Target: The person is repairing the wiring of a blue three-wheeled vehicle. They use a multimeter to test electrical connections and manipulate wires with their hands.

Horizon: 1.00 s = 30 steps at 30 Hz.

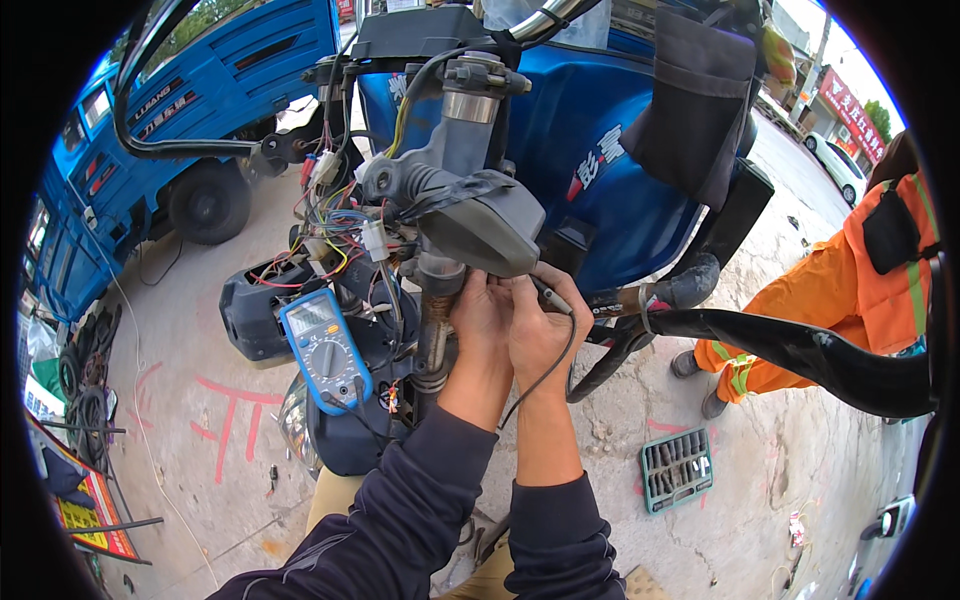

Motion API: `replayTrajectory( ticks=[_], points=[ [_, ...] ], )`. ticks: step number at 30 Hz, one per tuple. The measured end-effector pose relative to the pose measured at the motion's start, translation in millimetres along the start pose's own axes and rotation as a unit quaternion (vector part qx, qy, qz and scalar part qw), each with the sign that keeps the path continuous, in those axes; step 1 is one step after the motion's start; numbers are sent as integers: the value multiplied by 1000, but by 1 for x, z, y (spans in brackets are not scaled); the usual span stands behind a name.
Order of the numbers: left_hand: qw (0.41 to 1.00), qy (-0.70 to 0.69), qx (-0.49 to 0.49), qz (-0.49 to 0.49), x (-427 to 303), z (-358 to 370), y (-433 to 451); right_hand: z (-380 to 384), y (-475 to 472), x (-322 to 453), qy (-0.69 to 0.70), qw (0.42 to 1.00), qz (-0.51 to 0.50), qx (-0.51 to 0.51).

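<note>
In my right hand [551, 322] is a black test probe [551, 294], its lead trailing down past my wrist. My left hand [481, 319] presses close against it. Both sets of fingertips meet under a dark turn-signal housing [480, 229] wrapped with black tape, and what the left fingers grip is hidden there. A blue-rimmed digital multimeter [311, 319] leans on black plastic parts left of the rusty fork tube [435, 330]. Black leads plug into its lower end. Above the meter hangs a tangle of coloured wires [341, 221] with a white connector [374, 240].
Behind stands the vehicle's blue front panel [600, 142] with a dark pouch [697, 105]. A black curved bar [795, 352] runs right. A person in orange workwear [795, 292] stands beyond it. On the concrete lies a socket set case [677, 470]. A blue truck [225, 82] is parked left.
</note>
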<state>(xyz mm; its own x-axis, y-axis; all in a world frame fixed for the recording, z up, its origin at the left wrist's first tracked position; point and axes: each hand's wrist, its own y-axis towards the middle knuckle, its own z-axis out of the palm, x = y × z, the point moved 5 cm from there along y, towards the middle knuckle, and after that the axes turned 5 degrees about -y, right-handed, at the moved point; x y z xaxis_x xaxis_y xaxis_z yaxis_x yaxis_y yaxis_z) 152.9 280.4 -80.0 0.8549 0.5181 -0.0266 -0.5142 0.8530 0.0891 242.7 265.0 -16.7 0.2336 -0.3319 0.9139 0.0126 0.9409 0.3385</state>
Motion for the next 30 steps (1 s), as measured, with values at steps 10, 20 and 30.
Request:
replayTrajectory(
  ticks=[10, 20, 30],
  points=[
    [1000, 21, -4, -12, -1, 7, -7, 3, 1, -11, -33, 999, 0, 31],
    [995, 40, -89, 23, 4, -34, 14, 3, -1, -9, -51, 997, -48, 36],
    [990, -27, -139, 21, 14, -32, 13, 6, 0, -13, 2, 999, -3, 39]
  ],
)
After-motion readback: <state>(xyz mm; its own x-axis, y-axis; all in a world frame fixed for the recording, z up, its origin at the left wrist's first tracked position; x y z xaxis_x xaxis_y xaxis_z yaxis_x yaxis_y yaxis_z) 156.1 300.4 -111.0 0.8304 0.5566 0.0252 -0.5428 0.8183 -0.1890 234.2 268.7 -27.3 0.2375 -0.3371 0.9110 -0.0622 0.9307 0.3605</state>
